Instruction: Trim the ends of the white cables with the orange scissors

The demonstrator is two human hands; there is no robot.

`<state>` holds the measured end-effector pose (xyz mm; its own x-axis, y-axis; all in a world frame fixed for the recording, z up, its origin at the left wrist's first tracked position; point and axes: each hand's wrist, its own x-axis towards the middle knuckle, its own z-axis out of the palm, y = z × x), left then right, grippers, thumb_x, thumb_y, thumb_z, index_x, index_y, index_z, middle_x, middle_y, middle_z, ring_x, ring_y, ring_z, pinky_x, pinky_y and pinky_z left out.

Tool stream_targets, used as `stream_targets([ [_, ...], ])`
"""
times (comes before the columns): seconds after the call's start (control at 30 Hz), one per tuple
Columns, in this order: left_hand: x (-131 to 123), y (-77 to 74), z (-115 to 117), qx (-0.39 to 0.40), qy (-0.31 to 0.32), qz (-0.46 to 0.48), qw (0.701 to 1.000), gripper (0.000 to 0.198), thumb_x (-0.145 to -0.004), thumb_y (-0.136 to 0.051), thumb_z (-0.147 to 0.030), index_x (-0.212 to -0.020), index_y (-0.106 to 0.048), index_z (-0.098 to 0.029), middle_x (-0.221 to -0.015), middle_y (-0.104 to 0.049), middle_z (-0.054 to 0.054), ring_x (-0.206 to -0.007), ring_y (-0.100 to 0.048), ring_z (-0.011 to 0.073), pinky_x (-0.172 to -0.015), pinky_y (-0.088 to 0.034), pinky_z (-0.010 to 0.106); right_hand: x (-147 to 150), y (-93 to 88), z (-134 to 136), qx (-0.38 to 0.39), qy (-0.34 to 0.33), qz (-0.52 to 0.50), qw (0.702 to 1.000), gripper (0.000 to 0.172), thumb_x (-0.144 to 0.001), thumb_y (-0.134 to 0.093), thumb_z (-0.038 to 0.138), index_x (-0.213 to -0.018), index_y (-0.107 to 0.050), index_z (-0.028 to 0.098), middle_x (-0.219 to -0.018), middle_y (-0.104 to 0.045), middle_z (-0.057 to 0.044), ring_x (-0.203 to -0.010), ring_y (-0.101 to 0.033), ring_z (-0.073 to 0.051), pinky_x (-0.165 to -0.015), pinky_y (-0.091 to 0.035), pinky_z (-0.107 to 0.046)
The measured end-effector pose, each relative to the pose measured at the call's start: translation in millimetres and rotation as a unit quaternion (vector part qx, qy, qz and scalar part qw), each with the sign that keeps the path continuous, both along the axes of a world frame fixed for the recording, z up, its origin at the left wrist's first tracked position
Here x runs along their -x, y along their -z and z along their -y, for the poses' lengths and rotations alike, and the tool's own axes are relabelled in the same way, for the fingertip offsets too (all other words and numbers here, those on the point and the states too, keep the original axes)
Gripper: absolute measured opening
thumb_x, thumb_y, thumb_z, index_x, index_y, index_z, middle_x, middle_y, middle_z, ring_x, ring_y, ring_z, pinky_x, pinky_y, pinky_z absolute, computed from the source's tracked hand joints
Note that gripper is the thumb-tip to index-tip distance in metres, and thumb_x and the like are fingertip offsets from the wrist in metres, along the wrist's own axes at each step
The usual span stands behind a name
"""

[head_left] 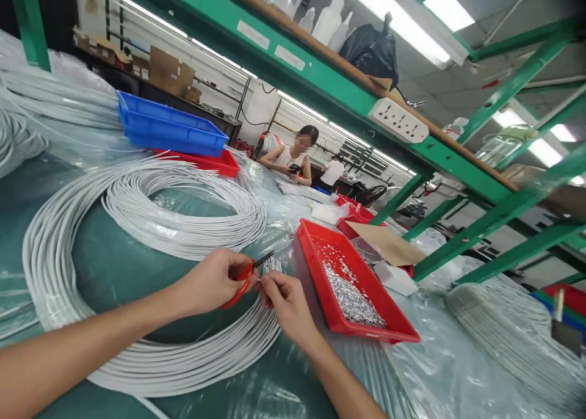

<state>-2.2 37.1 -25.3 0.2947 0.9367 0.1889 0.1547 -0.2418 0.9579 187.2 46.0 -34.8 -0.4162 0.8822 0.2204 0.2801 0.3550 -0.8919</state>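
White cables [187, 367] lie coiled; I see the left hand [211, 281] gripping orange scissors [246, 280], the right hand [289, 300] pinching cable ends [273, 264].

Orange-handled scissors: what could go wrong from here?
The scissors, held in the left hand, have their blades close to the right hand; a slip might nick a finger.
The white cables lie bunched together, so the blades could catch a neighbouring one.
Knocking the red tray might scatter its small silvery pieces.

Head camera, tilted, looks forward and down across table [123, 266]
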Motion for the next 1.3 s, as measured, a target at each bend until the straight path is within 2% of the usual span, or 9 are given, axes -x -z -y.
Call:
stream_targets([
  [0.1,0.5,-0.5,0.7,0.029,0.036,0.029,0.999,0.019,-0.076,-0.059,-0.03,-0.064,-0.059,-0.015,-0.058,-0.046,-0.004,-0.057,-0.04,0.0105,-0.055,-0.031,0.023,-0.3,-3.0,1.5,0.001,-0.009,0.017,1.0,0.045,-0.091,-0.052,0.055,-0.071,-0.063,0.016,-0.057,-0.05,0.001,-0.054,-0.044,-0.011,-0.052,-0.037,-0.024],
  [0.23,-0.9,-3.0,0.5,0.056,0.05,0.059,0.995,0.007,-0.072,-0.056,-0.019,-0.068,-0.06,-0.015,-0.059,-0.049,-0.003,-0.058,-0.043,0.0101,-0.055,-0.033,0.023,-1.1,-6.3,3.4,-0.033,-0.001,0.031,0.999,0.036,-0.093,-0.055,0.044,-0.071,-0.063,0.016,-0.062,-0.056,-0.001,-0.059,-0.049,-0.013,-0.058,-0.04,-0.025],
  [0.37,-1.5,-3.1,-1.4,0.082,0.06,0.069,0.992,0.007,-0.069,-0.055,-0.016,-0.062,-0.056,-0.015,-0.059,-0.051,-0.003,-0.057,-0.044,0.0091,-0.055,-0.033,0.022,-0.6,-9.2,6.7,-0.066,0.018,0.046,0.997,0.029,-0.093,-0.055,0.034,-0.072,-0.066,0.016,-0.064,-0.062,-0.002,-0.064,-0.054,-0.014,-0.065,-0.042,-0.026],
  [0.57,-3.5,-0.6,-4.0,0.163,0.031,0.081,0.983,0.01,-0.069,-0.063,-0.024,-0.068,-0.06,-0.015,-0.058,-0.051,-0.004,-0.052,-0.046,0.0087,-0.049,-0.033,0.02,3.9,-11.8,12.0,-0.086,0.042,0.044,0.994,0.027,-0.091,-0.057,0.031,-0.072,-0.069,0.016,-0.065,-0.066,-0.003,-0.065,-0.058,-0.016,-0.065,-0.045,-0.027],
  [0.7,-3.6,-1.7,-2.3,0.18,0.02,0.094,0.979,0.015,-0.069,-0.067,-0.028,-0.069,-0.062,-0.014,-0.057,-0.051,-0.004,-0.052,-0.045,0.0085,-0.05,-0.034,0.021,5.4,-12.0,15.3,-0.097,0.056,0.029,0.993,0.022,-0.089,-0.06,0.03,-0.074,-0.07,0.017,-0.066,-0.067,-0.004,-0.065,-0.061,-0.017,-0.065,-0.046,-0.028],
  [0.83,-3.1,-4.9,-0.6,0.174,0.025,0.085,0.981,0.017,-0.07,-0.067,-0.029,-0.066,-0.061,-0.014,-0.054,-0.047,-0.005,-0.051,-0.04,0.0079,-0.05,-0.031,0.02,5.4,-13.1,15.5,-0.108,0.045,0.044,0.992,0.024,-0.09,-0.057,0.03,-0.073,-0.068,0.017,-0.065,-0.065,-0.004,-0.064,-0.058,-0.017,-0.064,-0.045,-0.027],
  [1.0,-3.3,-6.8,-0.8,0.143,0.024,0.055,0.988,0.016,-0.069,-0.066,-0.027,-0.065,-0.056,-0.014,-0.058,-0.05,-0.004,-0.054,-0.04,0.0085,-0.051,-0.028,0.021,5.4,-11.9,12.8,-0.094,0.03,0.068,0.993,0.029,-0.093,-0.053,0.033,-0.071,-0.064,0.017,-0.063,-0.06,-0.002,-0.062,-0.053,-0.015,-0.062,-0.042,-0.026],
  [1.13,-2.9,-2.6,-0.2,0.079,0.016,0.022,0.997,0.015,-0.072,-0.061,-0.024,-0.063,-0.052,-0.016,-0.058,-0.047,-0.004,-0.058,-0.041,0.0103,-0.054,-0.03,0.023,4.7,-9.1,13.1,-0.09,0.02,0.079,0.993,0.03,-0.095,-0.05,0.034,-0.074,-0.064,0.017,-0.066,-0.06,-0.002,-0.064,-0.052,-0.015,-0.062,-0.041,-0.025],
  [1.3,-3.6,0.7,2.9,0.015,-0.008,-0.037,0.999,0.023,-0.077,-0.058,-0.028,-0.061,-0.046,-0.018,-0.058,-0.039,-0.005,-0.058,-0.034,0.0103,-0.054,-0.027,0.023,3.4,-7.9,12.4,-0.089,0.017,0.066,0.994,0.03,-0.096,-0.05,0.033,-0.076,-0.066,0.016,-0.066,-0.06,-0.002,-0.065,-0.053,-0.015,-0.064,-0.042,-0.025],
])
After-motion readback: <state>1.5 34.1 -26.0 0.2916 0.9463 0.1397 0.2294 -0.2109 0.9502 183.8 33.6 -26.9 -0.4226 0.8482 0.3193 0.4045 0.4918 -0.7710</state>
